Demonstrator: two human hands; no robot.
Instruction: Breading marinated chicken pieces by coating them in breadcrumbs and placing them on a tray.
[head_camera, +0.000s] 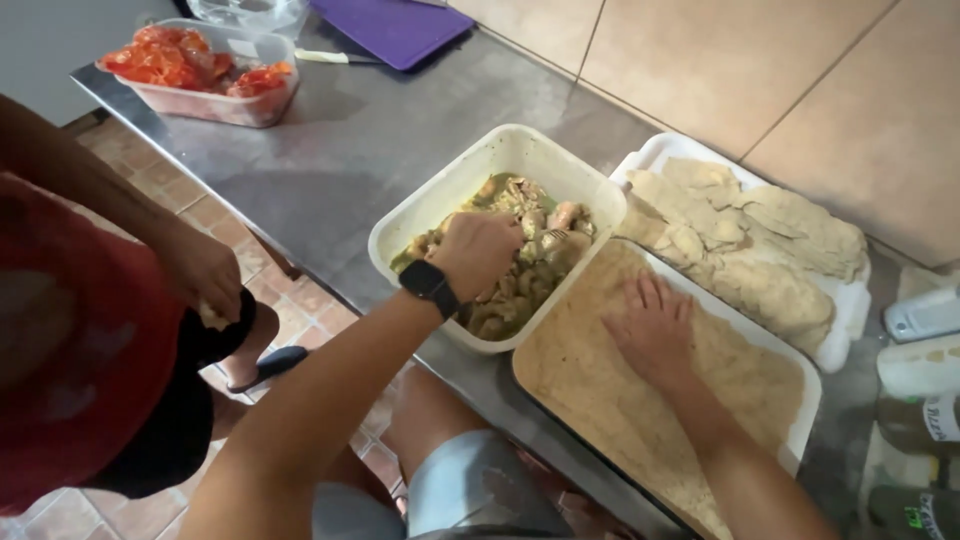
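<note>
I have only one view, head-worn: it looks steeply down and forward over the steel counter (380, 140) toward the tiled wall (760, 70) (close, at arm's length), tilted so the counter runs diagonally.

We can't see the fingertips of our left hand (478, 252), they're buried in the marinated meat (520, 262); whatever is under our right hand (655, 328) is hidden by the palm; the crumb tray (806, 420) runs off the bottom edge; the bottles (918, 400) at right are cut off and blurry.
</note>
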